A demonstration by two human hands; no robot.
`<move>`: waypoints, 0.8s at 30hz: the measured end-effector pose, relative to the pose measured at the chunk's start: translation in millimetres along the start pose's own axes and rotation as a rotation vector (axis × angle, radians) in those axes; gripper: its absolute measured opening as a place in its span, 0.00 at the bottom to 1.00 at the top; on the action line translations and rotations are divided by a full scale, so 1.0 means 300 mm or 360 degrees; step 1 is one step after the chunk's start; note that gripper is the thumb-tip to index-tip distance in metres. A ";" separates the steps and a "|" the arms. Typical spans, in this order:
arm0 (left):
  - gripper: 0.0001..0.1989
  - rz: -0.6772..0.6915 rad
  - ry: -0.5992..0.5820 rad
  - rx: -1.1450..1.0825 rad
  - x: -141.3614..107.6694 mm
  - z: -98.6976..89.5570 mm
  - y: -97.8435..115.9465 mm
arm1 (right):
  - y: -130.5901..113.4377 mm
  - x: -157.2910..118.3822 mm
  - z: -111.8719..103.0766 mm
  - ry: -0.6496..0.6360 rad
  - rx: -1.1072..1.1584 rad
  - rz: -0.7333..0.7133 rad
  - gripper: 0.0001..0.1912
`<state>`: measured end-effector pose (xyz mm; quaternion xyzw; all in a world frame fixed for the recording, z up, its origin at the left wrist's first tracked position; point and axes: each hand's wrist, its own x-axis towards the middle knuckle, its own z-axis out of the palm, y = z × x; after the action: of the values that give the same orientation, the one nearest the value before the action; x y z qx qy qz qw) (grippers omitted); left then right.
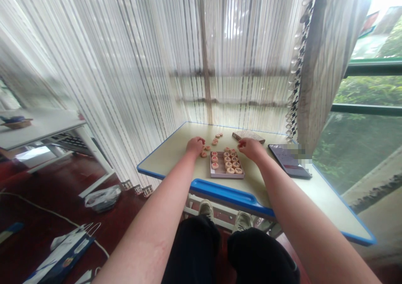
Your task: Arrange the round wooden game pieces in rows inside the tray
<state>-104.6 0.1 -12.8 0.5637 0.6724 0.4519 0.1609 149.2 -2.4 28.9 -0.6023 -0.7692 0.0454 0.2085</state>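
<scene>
Inspector: Chess pieces (229,161), round wooden discs, sit in rows inside the shallow tray (216,173) at the middle of the desk (169,154); loose ones (216,140) lie just beyond it. State of the hands?

Operator: I see my left hand (195,145) curled nearly closed over the loose discs left of the tray; whether it grips one, I cannot tell. My right hand (249,146) is bent loosely at the tray's far right corner, fingertips down, near a folded board (248,136).

Inspector: Handling advice?

Operator: I judge it best to lift one disc at a time and seat it flat against its neighbours
</scene>
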 end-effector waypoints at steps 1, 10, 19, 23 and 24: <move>0.13 -0.0010 0.0009 -0.0036 0.000 0.001 0.002 | -0.002 0.000 -0.003 0.0037 0.0005 -0.0015 0.17; 0.13 -0.0060 -0.0004 -0.0057 -0.003 -0.002 0.009 | -0.090 -0.045 -0.017 0.0251 0.0292 -0.0624 0.14; 0.13 -0.0015 -0.0009 -0.0020 -0.004 -0.005 0.011 | -0.214 -0.142 -0.015 -0.0105 0.0497 -0.1131 0.11; 0.13 0.0001 -0.0011 -0.0021 0.000 0.001 0.003 | -0.217 -0.152 -0.004 -0.0208 0.0463 -0.1151 0.12; 0.13 0.0008 -0.0012 -0.0014 0.001 0.002 0.002 | -0.218 -0.154 -0.002 -0.0226 0.0449 -0.1143 0.12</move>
<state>-103.9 0.5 -12.7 0.5663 0.6683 0.4533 0.1649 98.6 -64.0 38.0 -0.2556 -0.9298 0.1164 0.2380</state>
